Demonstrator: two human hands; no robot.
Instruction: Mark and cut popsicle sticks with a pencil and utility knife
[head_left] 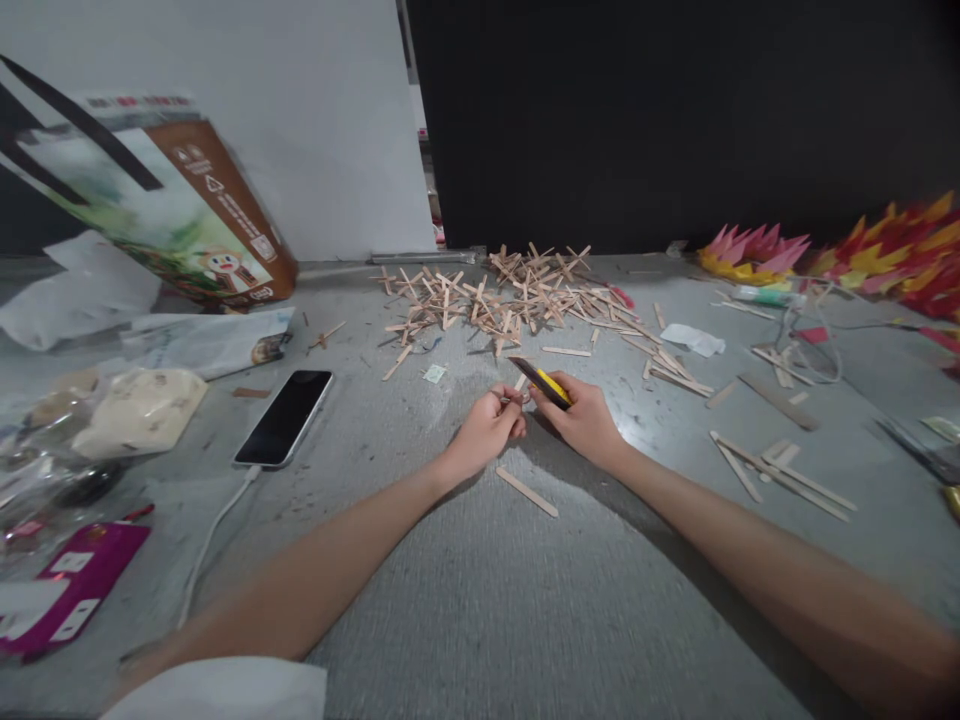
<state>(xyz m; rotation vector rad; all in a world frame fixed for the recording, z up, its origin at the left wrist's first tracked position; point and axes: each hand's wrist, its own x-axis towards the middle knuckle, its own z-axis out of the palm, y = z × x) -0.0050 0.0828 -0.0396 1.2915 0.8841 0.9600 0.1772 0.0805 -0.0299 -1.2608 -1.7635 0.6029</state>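
My right hand [585,415] is closed around a black and yellow utility knife [549,385], which points up and to the left. Beside it, nearly touching, my left hand [487,430] pinches a small wooden stick [520,383] whose tip shows between the two hands. One loose flat stick [527,491] lies on the grey table [480,610] just below my hands. Beyond them spreads a large pile of crossed wooden sticks [480,308].
A phone [285,418] with a white cable lies left, near plastic packets [139,412] and a purple item [82,575]. Behind stands a paper bag [202,215]. More sticks [780,470] and pink and yellow paper shapes [754,255] are at right.
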